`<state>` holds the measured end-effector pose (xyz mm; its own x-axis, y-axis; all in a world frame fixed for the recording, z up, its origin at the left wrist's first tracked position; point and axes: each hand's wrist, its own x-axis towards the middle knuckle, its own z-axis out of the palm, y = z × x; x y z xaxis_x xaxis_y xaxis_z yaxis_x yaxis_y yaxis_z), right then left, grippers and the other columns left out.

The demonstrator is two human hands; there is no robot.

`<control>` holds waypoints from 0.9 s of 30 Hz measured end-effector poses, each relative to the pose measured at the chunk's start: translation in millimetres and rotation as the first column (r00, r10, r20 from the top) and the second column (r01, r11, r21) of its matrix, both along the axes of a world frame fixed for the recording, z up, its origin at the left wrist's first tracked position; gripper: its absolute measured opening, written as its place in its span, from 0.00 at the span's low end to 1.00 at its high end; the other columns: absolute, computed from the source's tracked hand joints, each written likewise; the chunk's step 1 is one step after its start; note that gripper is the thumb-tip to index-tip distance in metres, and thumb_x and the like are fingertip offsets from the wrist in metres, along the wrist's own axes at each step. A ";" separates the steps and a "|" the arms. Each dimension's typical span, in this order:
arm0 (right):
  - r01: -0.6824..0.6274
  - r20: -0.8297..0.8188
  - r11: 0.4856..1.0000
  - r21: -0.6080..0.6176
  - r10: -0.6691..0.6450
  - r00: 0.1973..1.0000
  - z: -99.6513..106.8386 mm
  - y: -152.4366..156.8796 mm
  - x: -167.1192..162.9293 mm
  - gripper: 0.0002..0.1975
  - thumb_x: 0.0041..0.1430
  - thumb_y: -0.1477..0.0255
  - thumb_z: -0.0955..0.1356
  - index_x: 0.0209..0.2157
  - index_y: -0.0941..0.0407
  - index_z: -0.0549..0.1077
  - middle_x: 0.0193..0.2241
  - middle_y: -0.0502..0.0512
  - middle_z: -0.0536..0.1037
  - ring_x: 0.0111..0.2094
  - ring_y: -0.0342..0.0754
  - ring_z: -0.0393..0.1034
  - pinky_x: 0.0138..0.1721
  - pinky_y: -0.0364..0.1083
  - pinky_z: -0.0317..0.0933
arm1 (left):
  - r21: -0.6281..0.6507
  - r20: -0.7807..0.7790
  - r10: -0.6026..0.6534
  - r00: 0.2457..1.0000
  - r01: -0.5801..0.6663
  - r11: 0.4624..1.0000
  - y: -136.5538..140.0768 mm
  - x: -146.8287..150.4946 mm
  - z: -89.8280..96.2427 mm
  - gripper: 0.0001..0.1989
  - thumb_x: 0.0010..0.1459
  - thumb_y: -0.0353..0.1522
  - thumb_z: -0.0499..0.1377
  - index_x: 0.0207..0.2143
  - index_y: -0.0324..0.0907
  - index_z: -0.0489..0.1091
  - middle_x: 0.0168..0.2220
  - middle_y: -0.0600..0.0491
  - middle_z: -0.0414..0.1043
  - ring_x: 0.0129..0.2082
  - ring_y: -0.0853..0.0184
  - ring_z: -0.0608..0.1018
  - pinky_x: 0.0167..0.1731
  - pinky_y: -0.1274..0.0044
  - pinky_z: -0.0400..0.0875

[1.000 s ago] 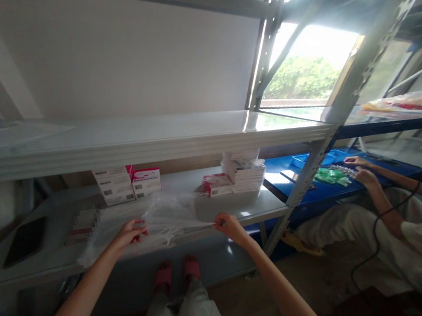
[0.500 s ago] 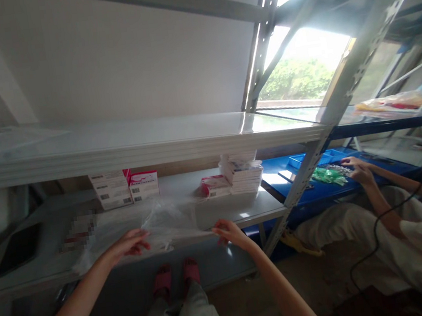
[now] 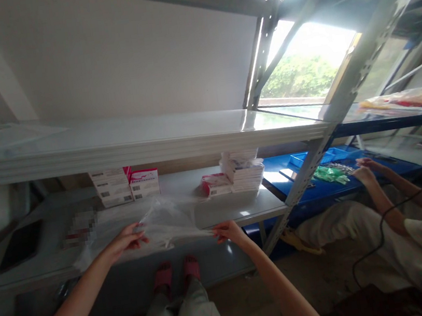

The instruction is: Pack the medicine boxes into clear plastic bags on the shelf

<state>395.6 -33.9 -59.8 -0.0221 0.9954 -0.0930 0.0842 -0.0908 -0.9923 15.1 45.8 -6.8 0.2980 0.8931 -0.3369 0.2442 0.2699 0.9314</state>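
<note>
A clear plastic bag (image 3: 167,221) lies spread over the front edge of the grey shelf, its side drawn out toward the right. Pinched at that right end, the film is in my right hand (image 3: 227,231), fingers closed. My left hand (image 3: 128,240) is at the bag's left part, its fingers bent and pressed against the film. Behind the bag stand small white and pink boxes (image 3: 144,184) at the left. Another stack of white boxes (image 3: 247,176) rises farther right, with a pink-ended box (image 3: 215,184) beside it.
A dark flat phone-like slab (image 3: 21,246) lies at the shelf's left. An upper shelf (image 3: 147,151) crosses above my hands, and a slanted metal post (image 3: 313,156) stands right. Beyond it, a co-worker's hands (image 3: 365,170) are near green bags (image 3: 331,174) on a blue table.
My left hand has shifted slightly left along the bag. My right hand keeps its pinch at nearly the same spot. The co-worker's hands have moved a little to the right.
</note>
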 end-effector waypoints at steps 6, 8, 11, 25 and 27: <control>-0.179 0.137 0.974 -0.136 0.198 0.971 3.4 0.2 16.0 0.25 0.45 0.51 0.69 0.34 0.61 0.76 0.27 0.57 0.79 0.18 0.42 0.69 0.19 0.39 0.59 | -0.017 -0.085 -0.094 0.992 0.093 0.996 13.8 -10.7 3.7 0.30 0.38 0.48 0.66 0.41 0.40 0.69 0.25 0.50 0.76 0.20 0.66 0.75 0.22 0.77 0.64; -0.138 0.325 0.979 -0.149 0.180 0.928 10.6 3.0 18.8 0.25 0.56 0.52 0.62 0.35 0.59 0.75 0.28 0.56 0.80 0.17 0.41 0.69 0.19 0.38 0.56 | 0.033 -0.133 -0.053 0.990 0.058 0.998 27.6 -10.0 0.3 0.30 0.37 0.51 0.64 0.38 0.40 0.69 0.24 0.50 0.75 0.19 0.66 0.74 0.22 0.77 0.64; 0.087 0.720 0.995 -0.057 -0.019 0.693 31.1 17.5 16.0 0.24 0.63 0.57 0.57 0.32 0.57 0.76 0.28 0.57 0.79 0.24 0.43 0.73 0.26 0.40 0.60 | 0.176 -0.207 0.066 0.976 -0.029 0.984 55.2 1.1 -4.4 0.29 0.35 0.52 0.63 0.33 0.38 0.69 0.21 0.52 0.73 0.17 0.65 0.73 0.20 0.76 0.64; 0.216 0.813 0.962 0.166 -0.258 0.522 27.9 119.8 -16.4 0.15 0.58 0.65 0.66 0.43 0.60 0.75 0.37 0.63 0.79 0.40 0.53 0.74 0.38 0.46 0.64 | 0.350 -0.163 0.217 0.962 -0.149 0.925 111.6 67.7 -8.3 0.15 0.37 0.40 0.64 0.22 0.38 0.67 0.16 0.57 0.67 0.14 0.72 0.67 0.16 0.81 0.57; 0.183 0.798 0.969 0.167 -0.242 0.551 22.1 120.9 -14.4 0.12 0.56 0.66 0.67 0.34 0.59 0.77 0.31 0.60 0.80 0.36 0.51 0.74 0.36 0.44 0.64 | 0.358 -0.135 0.235 0.963 -0.173 0.918 109.2 64.7 -8.7 0.15 0.37 0.39 0.64 0.24 0.38 0.67 0.16 0.57 0.68 0.15 0.72 0.68 0.16 0.81 0.59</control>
<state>381.2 87.0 -37.7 0.2459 0.9646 0.0947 0.8373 -0.1622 -0.5221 79.9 155.0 -15.6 0.0621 0.9976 -0.0320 0.3818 0.0059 0.9242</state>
